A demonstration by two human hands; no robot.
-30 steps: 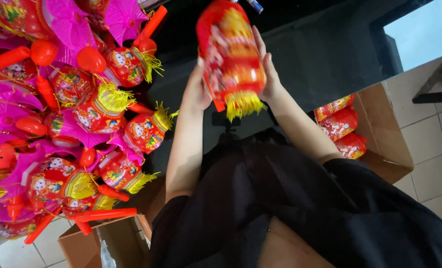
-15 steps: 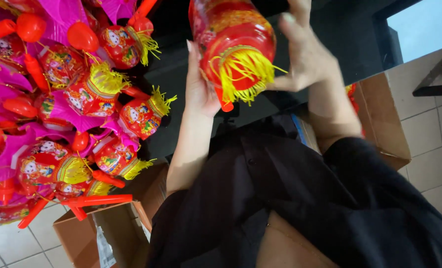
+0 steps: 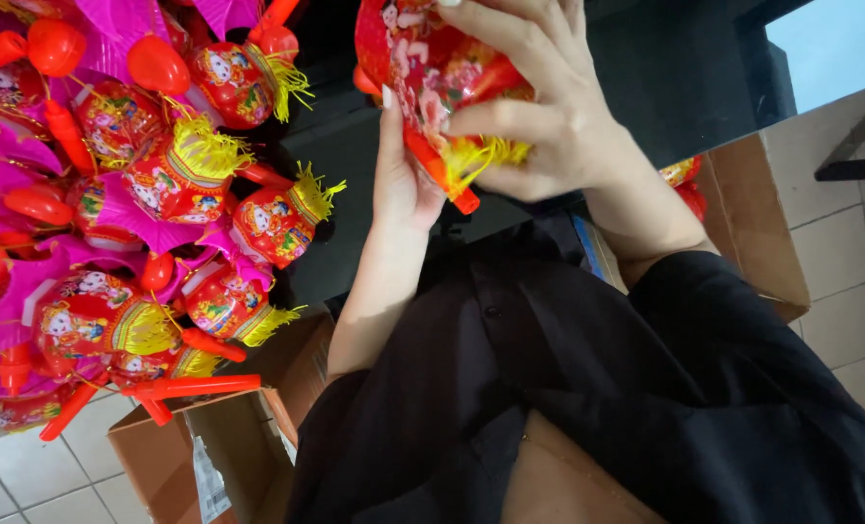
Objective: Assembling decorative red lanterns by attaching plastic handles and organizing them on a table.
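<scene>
Both hands are closed around a red paper lantern (image 3: pixel 432 68) held up near the top of the head view. The right hand (image 3: pixel 539 116) wraps over the lantern's outer side, fingers (image 3: pixel 510 39) spread and curled across the printed red surface, the thumb pressed in low near the yellow fringe (image 3: pixel 481 155). The left hand (image 3: pixel 403 184) stands upright against the lantern's other side, palm flat to it and fingertips reaching up along its edge, so the lantern sits clamped between the two hands. A short red-orange plastic handle (image 3: pixel 442 175) sticks out below the lantern, slanting down between the palms, with the fringe hanging just beside it. The upper part of the lantern runs out of the picture. To the left, well apart from the hands, hangs a dense cluster of similar red lanterns (image 3: pixel 161 194) with yellow tassels and pink paper parts. An open cardboard box (image 3: pixel 199 456) stands on the tiled floor below that cluster, and a second cardboard box (image 3: pixel 752 213) holding more red lanterns lies behind the right forearm.
</scene>
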